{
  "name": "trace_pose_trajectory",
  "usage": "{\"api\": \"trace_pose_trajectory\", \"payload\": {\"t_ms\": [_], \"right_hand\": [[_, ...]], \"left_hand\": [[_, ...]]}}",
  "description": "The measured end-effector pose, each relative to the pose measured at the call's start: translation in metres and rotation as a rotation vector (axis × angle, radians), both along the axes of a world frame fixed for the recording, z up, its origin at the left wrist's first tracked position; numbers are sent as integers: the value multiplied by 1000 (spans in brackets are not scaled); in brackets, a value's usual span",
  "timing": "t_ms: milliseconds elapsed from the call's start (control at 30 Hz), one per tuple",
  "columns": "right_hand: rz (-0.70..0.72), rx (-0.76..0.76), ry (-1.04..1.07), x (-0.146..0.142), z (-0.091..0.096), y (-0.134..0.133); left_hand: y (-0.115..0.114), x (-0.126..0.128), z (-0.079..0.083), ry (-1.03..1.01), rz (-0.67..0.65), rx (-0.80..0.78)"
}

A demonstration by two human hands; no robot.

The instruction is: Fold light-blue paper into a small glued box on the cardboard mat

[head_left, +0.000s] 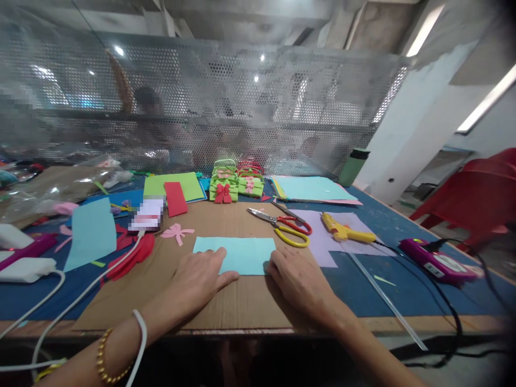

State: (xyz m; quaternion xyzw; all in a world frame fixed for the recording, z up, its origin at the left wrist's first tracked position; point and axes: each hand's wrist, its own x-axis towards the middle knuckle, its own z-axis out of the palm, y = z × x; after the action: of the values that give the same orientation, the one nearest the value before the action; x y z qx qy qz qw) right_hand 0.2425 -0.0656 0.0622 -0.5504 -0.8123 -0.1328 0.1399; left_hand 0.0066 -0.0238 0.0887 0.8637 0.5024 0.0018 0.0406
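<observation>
No legible txt, labels or nos. anywhere on table.

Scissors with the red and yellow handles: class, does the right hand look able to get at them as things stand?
Probably yes. The scissors lie on the cardboard just beyond the right hand, with nothing between them.

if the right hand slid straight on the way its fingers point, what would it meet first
The right hand points up and left, fingertips at the near right corner of the light blue paper, so it would ride onto that sheet first. Beyond it lies bare cardboard, as far as depth shows.
</observation>
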Motion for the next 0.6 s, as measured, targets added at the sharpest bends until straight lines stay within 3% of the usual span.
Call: {"api": "trace_pose_trajectory", "payload": {"t_ms": [267, 500, 600], "right_hand": [[12, -1, 2, 1, 1, -1], [16, 65, 146, 13, -33, 10], [38, 120, 158, 16, -33, 13]], "left_hand": [[3, 4, -3, -43, 45, 2], [-2, 8, 3, -137, 96, -19], [-4, 12, 7, -171, 123, -54]]}}
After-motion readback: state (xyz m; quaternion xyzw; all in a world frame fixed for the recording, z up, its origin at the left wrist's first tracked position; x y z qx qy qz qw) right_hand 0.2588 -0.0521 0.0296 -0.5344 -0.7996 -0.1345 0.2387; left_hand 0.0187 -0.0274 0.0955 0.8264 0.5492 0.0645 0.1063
